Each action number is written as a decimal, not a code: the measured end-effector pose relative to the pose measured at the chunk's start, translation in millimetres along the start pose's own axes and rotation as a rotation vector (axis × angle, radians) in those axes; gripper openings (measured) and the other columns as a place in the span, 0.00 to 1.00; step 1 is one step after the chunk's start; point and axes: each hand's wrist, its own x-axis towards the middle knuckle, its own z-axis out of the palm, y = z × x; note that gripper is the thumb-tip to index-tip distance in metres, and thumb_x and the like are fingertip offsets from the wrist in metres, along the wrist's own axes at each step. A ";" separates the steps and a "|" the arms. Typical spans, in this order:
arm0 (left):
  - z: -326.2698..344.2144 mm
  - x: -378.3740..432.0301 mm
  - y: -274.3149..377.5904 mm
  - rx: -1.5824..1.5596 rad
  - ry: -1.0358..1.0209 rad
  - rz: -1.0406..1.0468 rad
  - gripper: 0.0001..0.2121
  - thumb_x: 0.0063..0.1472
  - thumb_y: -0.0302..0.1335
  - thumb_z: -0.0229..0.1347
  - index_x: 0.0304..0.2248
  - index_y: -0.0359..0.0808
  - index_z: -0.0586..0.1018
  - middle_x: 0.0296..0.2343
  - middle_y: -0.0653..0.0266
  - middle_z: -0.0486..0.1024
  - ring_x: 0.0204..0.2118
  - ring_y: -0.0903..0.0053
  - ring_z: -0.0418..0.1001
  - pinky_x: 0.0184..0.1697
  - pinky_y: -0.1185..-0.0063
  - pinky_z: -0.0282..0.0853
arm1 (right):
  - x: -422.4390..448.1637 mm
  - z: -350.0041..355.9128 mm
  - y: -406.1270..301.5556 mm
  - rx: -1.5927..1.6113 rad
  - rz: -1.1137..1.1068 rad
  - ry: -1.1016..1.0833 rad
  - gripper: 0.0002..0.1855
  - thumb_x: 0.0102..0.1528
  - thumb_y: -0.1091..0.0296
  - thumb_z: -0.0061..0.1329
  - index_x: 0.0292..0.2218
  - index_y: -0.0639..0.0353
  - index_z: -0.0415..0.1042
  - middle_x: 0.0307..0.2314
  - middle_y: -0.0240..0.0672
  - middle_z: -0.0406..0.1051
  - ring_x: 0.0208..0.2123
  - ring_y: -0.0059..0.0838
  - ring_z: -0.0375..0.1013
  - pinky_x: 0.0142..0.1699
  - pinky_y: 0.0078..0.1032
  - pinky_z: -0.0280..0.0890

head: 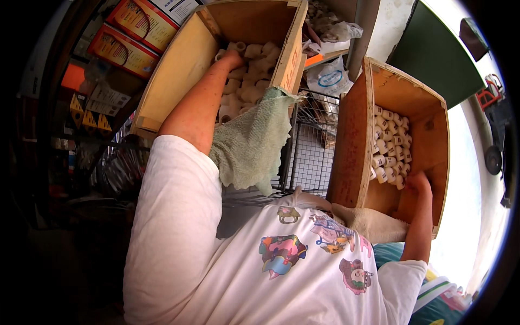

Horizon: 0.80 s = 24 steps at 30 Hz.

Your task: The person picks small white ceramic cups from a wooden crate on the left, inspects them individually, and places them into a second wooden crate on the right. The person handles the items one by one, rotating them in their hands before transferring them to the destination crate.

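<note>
My left hand [233, 59] reaches deep into a wooden box [178, 77] on the left. It is among loose off-white pipe fittings [248, 87], apparently plastic, several of them with round open ends. Its fingers are hidden, so any hold on a fitting cannot be seen. On the right, a second wooden box [426, 142] contains white fittings [391, 142] set in close rows, many with small dark markings. My right hand [419, 183] is inside this box at the near end of the rows. Its curled fingers are close to the nearest fittings; whether they grip one is unclear.
A green cloth [254, 142] drapes over the left box's near edge, and a beige cloth [365, 221] covers the right box's near edge. Between the boxes stands a wire-mesh rack [310, 154]. Printed cartons [126, 50] line the left side. Plastic bags [330, 77] lie behind.
</note>
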 end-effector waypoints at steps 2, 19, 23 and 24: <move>-7.7 -9.2 1.5 -0.114 0.055 -0.047 0.14 0.50 0.34 0.62 0.32 0.32 0.79 0.21 0.60 0.75 0.20 0.72 0.72 0.20 0.75 0.67 | 0.0 0.0 -1.6 -0.001 0.009 -0.002 0.04 0.50 0.71 0.49 0.27 0.62 0.72 0.15 0.35 0.71 0.13 0.28 0.69 0.16 0.27 0.63; -11.6 -26.5 21.2 0.025 -0.019 -0.086 0.20 0.51 0.30 0.58 0.45 0.36 0.77 0.48 0.51 0.70 0.50 0.60 0.70 0.50 0.70 0.69 | 3.0 -2.0 8.7 0.041 0.031 -0.027 0.10 0.52 0.70 0.52 0.37 0.63 0.71 0.20 0.35 0.72 0.18 0.28 0.73 0.20 0.26 0.67; -14.2 -25.6 5.3 0.178 0.012 -0.103 0.22 0.49 0.31 0.61 0.45 0.37 0.77 0.46 0.52 0.72 0.46 0.62 0.73 0.43 0.71 0.74 | 4.4 0.4 -1.0 0.042 0.002 -0.026 0.10 0.52 0.70 0.52 0.36 0.62 0.72 0.20 0.34 0.73 0.18 0.27 0.73 0.20 0.26 0.67; -14.2 -26.3 6.9 0.177 -0.029 -0.100 0.22 0.48 0.32 0.62 0.45 0.38 0.77 0.45 0.52 0.73 0.44 0.63 0.74 0.42 0.71 0.74 | 4.8 0.1 0.3 0.048 0.000 -0.026 0.09 0.52 0.70 0.52 0.36 0.61 0.72 0.20 0.34 0.72 0.18 0.26 0.73 0.20 0.26 0.67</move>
